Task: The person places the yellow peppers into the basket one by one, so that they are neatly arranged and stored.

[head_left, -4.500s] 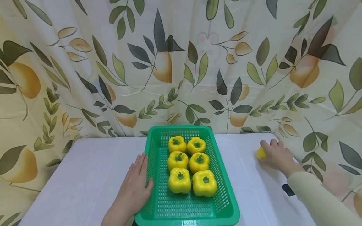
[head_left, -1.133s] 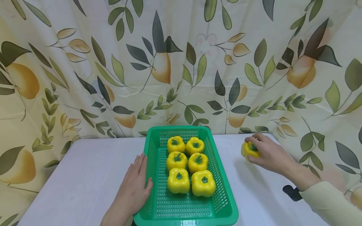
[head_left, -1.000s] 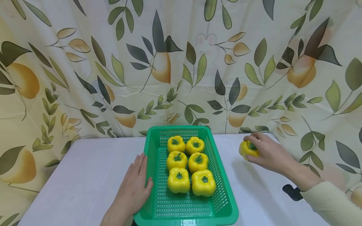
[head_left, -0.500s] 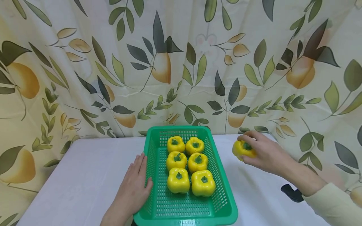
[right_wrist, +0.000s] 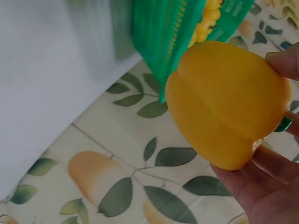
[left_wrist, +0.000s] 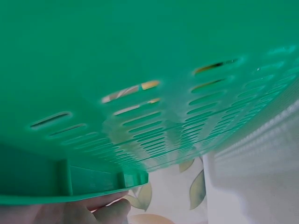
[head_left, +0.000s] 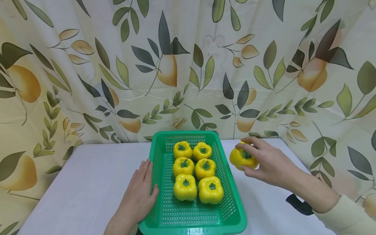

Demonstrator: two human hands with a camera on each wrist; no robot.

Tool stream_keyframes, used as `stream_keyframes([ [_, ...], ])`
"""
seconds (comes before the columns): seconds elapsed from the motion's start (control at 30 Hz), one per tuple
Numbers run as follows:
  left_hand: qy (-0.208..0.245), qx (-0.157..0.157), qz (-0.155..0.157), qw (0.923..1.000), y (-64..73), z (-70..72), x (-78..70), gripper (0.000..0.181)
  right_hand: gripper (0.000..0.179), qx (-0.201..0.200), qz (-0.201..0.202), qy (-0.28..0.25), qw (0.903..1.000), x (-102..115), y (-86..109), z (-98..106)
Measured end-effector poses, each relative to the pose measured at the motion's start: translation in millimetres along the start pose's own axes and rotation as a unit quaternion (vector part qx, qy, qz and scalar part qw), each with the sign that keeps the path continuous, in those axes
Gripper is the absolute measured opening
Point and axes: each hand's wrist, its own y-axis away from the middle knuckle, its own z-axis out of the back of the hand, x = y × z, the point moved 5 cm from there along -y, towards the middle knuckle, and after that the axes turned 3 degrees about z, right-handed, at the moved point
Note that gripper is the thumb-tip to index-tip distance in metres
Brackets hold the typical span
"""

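My right hand (head_left: 268, 161) grips a yellow bell pepper (head_left: 241, 158) with a green stem, held above the table just right of the green plastic basket (head_left: 235, 199). In the right wrist view that bell pepper (right_wrist: 224, 102) fills the centre, thumb and fingers (right_wrist: 273, 168) around its stem end. My left hand (head_left: 136, 192) lies with straight fingers along the basket's left rim. Several yellow bell peppers (head_left: 211, 191) sit stem up in two columns inside the basket. From the left wrist, the slotted basket wall (left_wrist: 154, 107) fills most of the view.
A white-covered table (head_left: 79, 186) lies under the basket. Behind it hangs a curtain (head_left: 188, 71) printed with fruit and leaves. A black band (head_left: 299, 205) shows beneath my right wrist.
My right hand has lifted the bell pepper from the table's far right and carried it left, close to the basket. The left hand and the basket have stayed practically in place.
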Motion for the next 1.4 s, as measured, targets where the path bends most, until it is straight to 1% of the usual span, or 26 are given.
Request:
stream_keyframes([
  [0.2, 0.000, 0.000, -0.001, 1.0000, 0.0, 0.1, -0.5, 0.069, 0.056, -0.013, 0.033, -0.019, 0.9992, 21, -1.7, 3],
  [0.57, 0.003, 0.013, 0.008, 0.9999, -0.2, 0.9, -1.2, 0.069, 0.056, -0.008, 0.069, -0.068, 0.9953, 54, -6.0, -2],
  [0.8, 0.005, 0.004, 0.000, 1.0000, -0.1, 1.1, -1.3, 0.068, 0.055, 0.012, 0.076, -0.083, 0.9936, 68, -8.4, -6],
  [1.07, 0.005, 0.000, -0.010, 0.9999, -1.0, 1.6, -3.5, 0.068, 0.055, 0.038, 0.100, -0.106, 0.9885, 81, -6.3, -10],
  [1.3, 0.005, 0.005, -0.001, 1.0000, -0.4, 0.0, -1.7, 0.069, 0.054, 0.044, 0.128, -0.116, 0.9839, 91, -6.0, -14],
  [1.4, 0.005, 0.006, 0.001, 1.0000, -0.6, -0.8, -1.4, 0.070, 0.052, 0.054, 0.136, -0.118, 0.9822, 96, -4.5, -18],
])
